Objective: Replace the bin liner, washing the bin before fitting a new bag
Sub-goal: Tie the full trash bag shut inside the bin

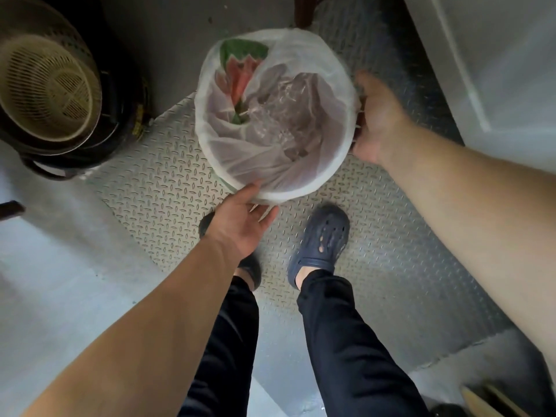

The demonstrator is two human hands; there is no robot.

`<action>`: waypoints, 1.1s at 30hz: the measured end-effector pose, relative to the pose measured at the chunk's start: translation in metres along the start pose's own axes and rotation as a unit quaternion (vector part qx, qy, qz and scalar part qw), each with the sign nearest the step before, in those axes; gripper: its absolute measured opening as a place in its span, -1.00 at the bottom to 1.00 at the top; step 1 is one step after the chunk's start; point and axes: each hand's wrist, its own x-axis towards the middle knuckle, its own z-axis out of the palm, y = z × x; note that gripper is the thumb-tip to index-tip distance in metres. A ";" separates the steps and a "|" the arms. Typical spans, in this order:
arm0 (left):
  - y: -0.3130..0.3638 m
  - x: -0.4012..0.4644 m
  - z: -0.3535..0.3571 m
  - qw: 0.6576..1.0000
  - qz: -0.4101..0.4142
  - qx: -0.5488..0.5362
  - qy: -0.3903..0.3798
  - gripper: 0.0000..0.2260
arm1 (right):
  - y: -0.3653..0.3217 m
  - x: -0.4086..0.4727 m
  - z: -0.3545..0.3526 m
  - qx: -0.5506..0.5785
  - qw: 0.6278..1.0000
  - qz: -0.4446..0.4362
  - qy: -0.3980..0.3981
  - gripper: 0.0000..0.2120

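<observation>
Thin white plastic liner [301, 188] over the round bin's rim looks soft, tearable; left hand [240, 227] and right hand [379, 121] reach it, fingers relaxed, gripping nothing.

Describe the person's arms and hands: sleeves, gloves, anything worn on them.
Both forearms are bare, with no sleeves in view. The left hand and right hand wear no gloves. No watch, ring or bracelet shows on either wrist or hand.
</observation>
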 end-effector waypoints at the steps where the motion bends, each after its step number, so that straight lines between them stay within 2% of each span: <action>1: 0.000 -0.001 -0.001 1.000 -0.002 -0.004 -0.005 -0.89 | -0.001 0.002 0.001 0.035 0.999 0.004 -0.011 -0.62; 4: 0.000 -0.001 -0.005 1.000 -0.011 -0.014 -0.014 -0.86 | 0.000 0.006 0.001 0.114 0.992 0.016 -0.052 -0.73; 7: 0.002 -0.002 -0.009 1.000 -0.009 -0.023 -0.012 -0.86 | 0.003 0.006 -0.004 0.120 0.993 0.001 -0.018 -0.72; 10: 0.000 -0.003 -0.009 1.000 -0.003 -0.002 0.011 -0.82 | 0.009 0.000 -0.010 0.043 0.998 -0.010 0.044 -0.83; 15: -0.004 -0.002 -0.002 0.993 0.023 0.064 0.100 -0.83 | 0.013 -0.011 -0.012 -0.004 0.991 -0.029 0.127 -0.90; 18: -0.008 -0.005 0.004 0.987 0.024 0.083 0.139 -0.90 | 0.016 -0.010 -0.010 -0.121 0.966 -0.085 0.210 -0.90; 20: -0.009 -0.009 0.009 0.987 0.018 0.075 0.143 -0.90 | 0.018 -0.011 -0.009 -0.184 0.946 -0.117 0.239 -0.89; 23: -0.008 -0.017 0.013 0.989 0.008 0.053 0.135 -0.89 | 0.021 -0.014 -0.008 -0.216 0.933 -0.148 0.246 -0.92; 29: -0.005 -0.025 0.016 0.991 0.001 0.034 0.133 -0.89 | 0.031 -0.021 -0.013 -0.336 0.892 -0.191 0.232 -0.80; 33: -0.014 -0.030 0.016 0.993 -0.004 0.046 0.105 -0.92 | 0.039 -0.028 -0.019 -0.346 0.895 -0.173 0.224 -0.76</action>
